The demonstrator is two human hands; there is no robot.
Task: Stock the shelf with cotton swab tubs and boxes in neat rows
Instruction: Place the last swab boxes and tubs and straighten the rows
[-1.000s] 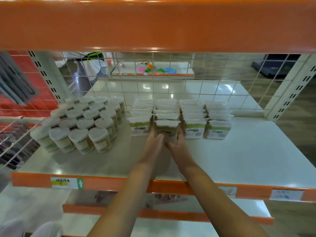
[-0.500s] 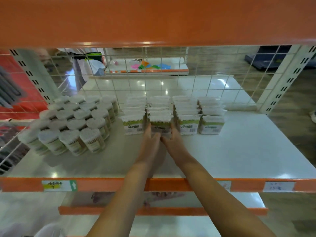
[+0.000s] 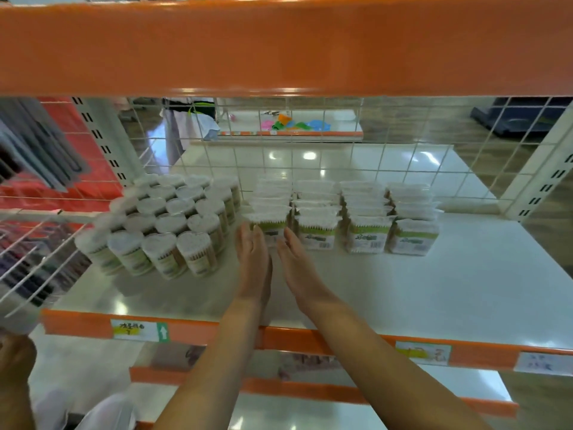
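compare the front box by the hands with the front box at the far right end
The leftmost front box sits between the left hand and right hand, partly hidden; the rightmost front box stands untouched, fully visible. Both have green labels and white swab tips.

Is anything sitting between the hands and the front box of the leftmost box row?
Nothing visible. The left hand and right hand reach straight to the green-labelled clear cotton swab box; only bare white shelf lies beneath them. The round clear tubs stand off left.
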